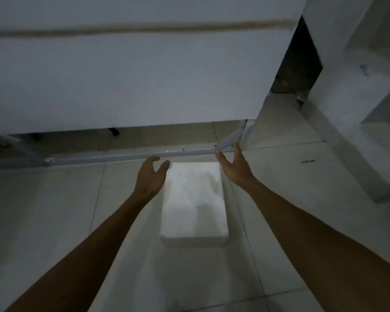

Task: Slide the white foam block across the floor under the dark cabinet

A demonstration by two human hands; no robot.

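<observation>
Head view, looking forward and down in dim light. A white foam block (194, 206), long and rectangular, lies flat on the pale tiled floor (54, 210) with its long axis pointing away from the viewer; its far end sits just short of a grey metal rail (126, 156) that runs along the floor beneath the cabinet (122, 75), whose broad front panel fills the upper part of the view. The left hand (150, 177) is at the block's far left corner, fingers curled yet spread, its grip released, close to the foam though contact cannot be confirmed. The right hand (233, 166) stands on edge beside the far right corner, palm turned inward and fingers extended, its grip likewise released, the fingertips reaching the rail. Both bare forearms extend from the lower corners of the view. A dark gap (300, 61) separates the cabinet from pale shelving (358, 86) at right.
</observation>
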